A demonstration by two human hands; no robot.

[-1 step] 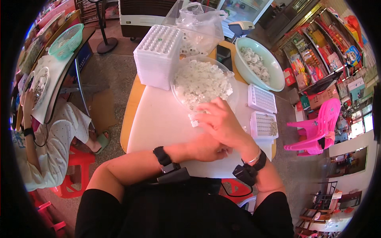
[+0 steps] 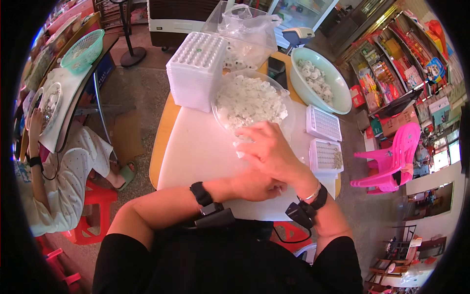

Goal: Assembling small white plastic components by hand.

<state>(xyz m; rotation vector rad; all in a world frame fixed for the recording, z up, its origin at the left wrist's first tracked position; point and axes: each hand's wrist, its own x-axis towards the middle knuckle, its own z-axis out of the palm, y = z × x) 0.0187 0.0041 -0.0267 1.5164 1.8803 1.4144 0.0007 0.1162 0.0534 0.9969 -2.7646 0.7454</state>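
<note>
My right hand (image 2: 267, 149) reaches over the near rim of a round clear tray (image 2: 292, 120), which is heaped with small white plastic pieces (image 2: 249, 100). Its fingers bend down around a small white plastic piece (image 2: 240, 155) at the tray's edge; the thumb is hidden. Below and partly under the right wrist, my left hand (image 2: 254, 185) rests over the white board (image 2: 196, 147). The left fingers are curled in, and whatever they may hold is out of sight.
A tall stack of clear dimpled trays (image 2: 193, 73) stands back left. Two smaller tray stacks (image 2: 324, 122) sit at the right edge. Behind are a pale green basin (image 2: 342, 100), a phone (image 2: 276, 71) and a plastic bin (image 2: 264, 44). Another person's hand (image 2: 35, 122) works at the left table.
My right fingers have dipped slightly and cover more of the white piece at the tray's edge. My left hand stays nearly still.
</note>
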